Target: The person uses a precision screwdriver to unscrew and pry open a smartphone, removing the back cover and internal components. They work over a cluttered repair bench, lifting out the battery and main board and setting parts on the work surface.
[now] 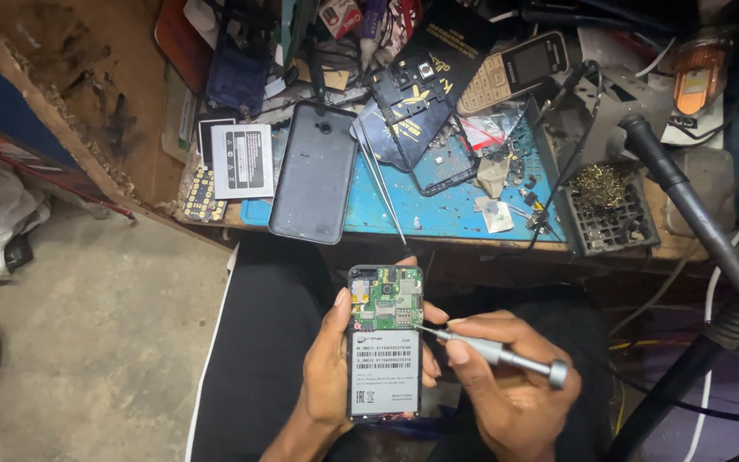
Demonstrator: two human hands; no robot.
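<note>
My left hand (328, 368) holds an opened smartphone (385, 342) upright over my lap, back side up, with its green circuit board showing above a white label. In my right hand (506, 385) is a small silver screwdriver (498, 352), its tip touching the right edge of the circuit board. The phone's dark back cover (314, 171) lies on the blue mat (446, 210) on the bench above my hands.
The bench holds thin tweezers (380, 188), a black phone frame (425, 128), a keypad phone (513, 70), a white-labelled battery (240, 160) and a tray with brass wool (607, 205). A black hose (694, 214) runs down the right. A concrete floor (96, 342) lies left.
</note>
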